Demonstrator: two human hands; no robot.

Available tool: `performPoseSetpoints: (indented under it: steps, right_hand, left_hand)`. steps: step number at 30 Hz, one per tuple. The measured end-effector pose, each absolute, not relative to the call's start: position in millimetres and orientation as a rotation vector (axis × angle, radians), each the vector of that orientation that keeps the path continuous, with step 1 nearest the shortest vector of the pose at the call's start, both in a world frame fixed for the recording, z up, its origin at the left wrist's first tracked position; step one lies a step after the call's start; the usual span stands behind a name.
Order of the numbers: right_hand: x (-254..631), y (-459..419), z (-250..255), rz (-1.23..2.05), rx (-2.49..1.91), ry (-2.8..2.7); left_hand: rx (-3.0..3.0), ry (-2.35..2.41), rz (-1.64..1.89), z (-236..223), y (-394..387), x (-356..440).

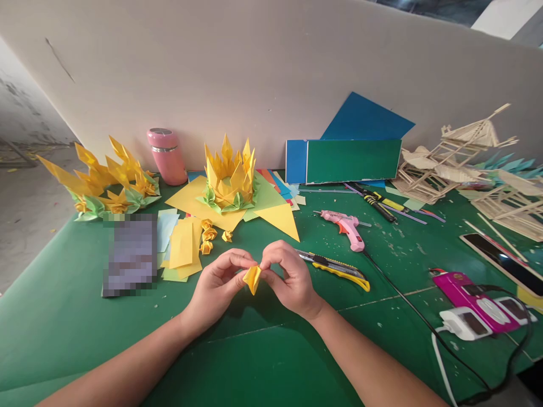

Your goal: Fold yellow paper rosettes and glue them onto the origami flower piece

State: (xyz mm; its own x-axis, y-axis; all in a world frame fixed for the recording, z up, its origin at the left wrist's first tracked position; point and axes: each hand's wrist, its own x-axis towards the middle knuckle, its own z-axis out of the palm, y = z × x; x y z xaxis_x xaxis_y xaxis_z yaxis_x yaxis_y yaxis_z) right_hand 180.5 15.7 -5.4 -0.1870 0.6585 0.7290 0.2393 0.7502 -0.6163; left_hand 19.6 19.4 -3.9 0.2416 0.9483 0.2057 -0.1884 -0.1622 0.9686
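Between my two hands, above the green table (237, 362), is a small folded piece of yellow paper (253, 279). My left hand (220, 277) pinches its left side between thumb and fingers. On the other side my right hand (292, 277) grips the upper right edge the same way. Just beyond my left hand lie several small yellow paper roses (207, 233). A yellow paper crown (231, 181) with green paper leaves stands farther back. Near my right hand rests a utility knife (339, 268) with a yellow handle.
At left sit another paper crown (114, 186), a pink flask (167, 158) and yellow paper sheets (183, 246). Rightward are a pink glue gun (345, 226) with a trailing cord, a magenta power strip (470, 299), a phone (504, 263) and wooden stick models (441, 164). A wall stands behind.
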Motion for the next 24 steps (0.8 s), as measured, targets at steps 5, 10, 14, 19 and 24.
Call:
performPoseSetpoints:
  steps: [5,10,14,19,24]
  right_hand:
    - [183.4,16.6,-7.1,0.234,-0.672,-1.81]
    - [186.1,18.4,-7.6,0.087,-0.625,-1.85]
    - [185.8,18.5,-8.3,0.184,-0.651,-1.855]
    - [182.7,18.3,-8.2,0.44,-0.71,-1.749]
    - [180.9,20.7,-8.1,0.832,-0.798,-1.581]
  left_hand:
    - [1.29,0.831,1.182,-4.3,19.2,20.7]
    - [1.305,0.841,1.152,-3.0,18.7,21.6]
    - [1.388,0.775,1.238,-3.8,18.3,21.2]
    - [1.387,0.804,1.228,-5.5,19.3,20.6]
    - [1.203,0.886,1.137,-2.4,20.3,21.9]
